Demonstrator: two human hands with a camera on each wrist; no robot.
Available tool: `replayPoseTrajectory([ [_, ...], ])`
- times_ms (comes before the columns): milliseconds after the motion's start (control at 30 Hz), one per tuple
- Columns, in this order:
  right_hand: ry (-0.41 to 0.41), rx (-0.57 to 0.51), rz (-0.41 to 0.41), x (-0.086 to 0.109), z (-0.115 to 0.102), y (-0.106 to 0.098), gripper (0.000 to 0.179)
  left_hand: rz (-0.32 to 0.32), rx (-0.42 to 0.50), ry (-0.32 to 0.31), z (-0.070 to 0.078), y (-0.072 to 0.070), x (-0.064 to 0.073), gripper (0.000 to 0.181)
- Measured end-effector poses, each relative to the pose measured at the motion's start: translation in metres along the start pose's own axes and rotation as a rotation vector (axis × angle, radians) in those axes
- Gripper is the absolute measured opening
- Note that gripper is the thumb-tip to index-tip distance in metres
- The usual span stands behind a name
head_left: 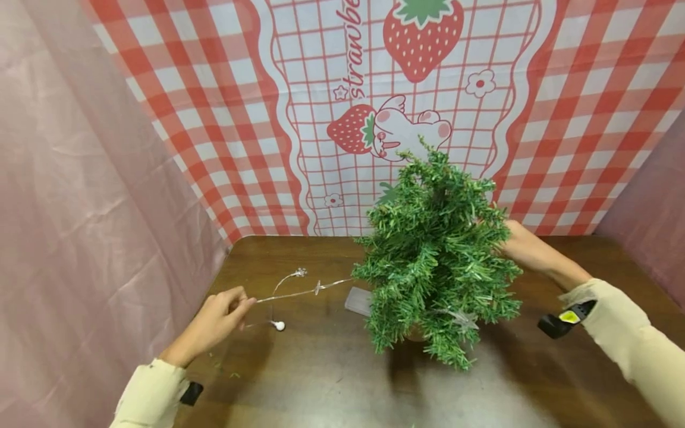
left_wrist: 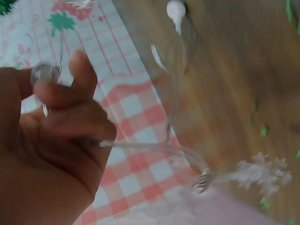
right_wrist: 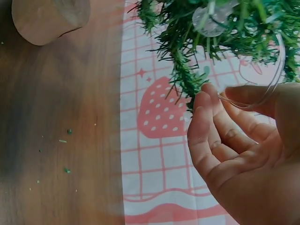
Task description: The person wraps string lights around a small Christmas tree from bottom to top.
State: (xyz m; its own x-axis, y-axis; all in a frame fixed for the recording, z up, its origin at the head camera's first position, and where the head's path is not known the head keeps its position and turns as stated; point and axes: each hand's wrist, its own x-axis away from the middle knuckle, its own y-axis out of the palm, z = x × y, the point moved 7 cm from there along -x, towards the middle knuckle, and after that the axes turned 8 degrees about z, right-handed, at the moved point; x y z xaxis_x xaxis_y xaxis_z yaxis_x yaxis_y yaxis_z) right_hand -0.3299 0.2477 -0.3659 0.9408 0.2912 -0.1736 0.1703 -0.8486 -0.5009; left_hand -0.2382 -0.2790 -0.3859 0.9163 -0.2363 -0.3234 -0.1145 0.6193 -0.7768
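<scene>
A small green artificial Christmas tree (head_left: 439, 255) stands right of the middle of the table. To its left, my left hand (head_left: 222, 318) pinches a clear string of lights (head_left: 291, 295), drawn taut toward the tree. A snowflake ornament (head_left: 301, 272) and a white round bulb (head_left: 279, 325) hang off loose ends of the string near that hand. Behind the tree's right side, my right hand (right_wrist: 239, 136) is mostly hidden in the head view. In the right wrist view its thumb and forefinger pinch the thin clear wire (right_wrist: 280, 61) beside a branch tip.
A translucent plastic piece (head_left: 357, 301) lies on the brown table (head_left: 332, 380) left of the tree. A clear star (head_left: 464, 320) sits on a low front branch. Green needle bits are scattered about. A red-and-white checked cloth (head_left: 241, 119) hangs behind, pink curtains at the sides.
</scene>
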Motion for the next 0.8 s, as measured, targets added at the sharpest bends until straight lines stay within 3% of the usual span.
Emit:
replayPoseTrajectory([
  [133, 0.080, 0.077, -0.016, 0.010, 0.003, -0.005, 0.051, -0.169, 0.209, -0.018, 0.016, 0.015, 0.018, 0.028],
  [267, 0.002, 0.184, 0.058, 0.023, -0.007, -0.010, 0.047, -0.303, 0.439, -0.027, 0.038, 0.026, 0.030, 0.027],
  [367, -0.131, 0.349, 0.224, 0.038, -0.025, -0.019, 0.031, -0.358, 0.592, 0.017, 0.057, 0.031, 0.033, 0.022],
  [500, -0.268, 0.551, 0.503, 0.065, -0.057, -0.034, 0.016, -0.395, 0.750, 0.089, 0.082, 0.036, 0.035, 0.019],
  [633, -0.342, 0.599, 0.765, 0.094, -0.084, -0.040, 0.012, -0.383, 0.837, 0.107, 0.100, 0.040, 0.036, 0.019],
  [800, -0.443, 0.533, 1.008, 0.129, -0.119, -0.027, 0.021, -0.361, 0.936, 0.040, 0.114, 0.044, 0.034, 0.019],
])
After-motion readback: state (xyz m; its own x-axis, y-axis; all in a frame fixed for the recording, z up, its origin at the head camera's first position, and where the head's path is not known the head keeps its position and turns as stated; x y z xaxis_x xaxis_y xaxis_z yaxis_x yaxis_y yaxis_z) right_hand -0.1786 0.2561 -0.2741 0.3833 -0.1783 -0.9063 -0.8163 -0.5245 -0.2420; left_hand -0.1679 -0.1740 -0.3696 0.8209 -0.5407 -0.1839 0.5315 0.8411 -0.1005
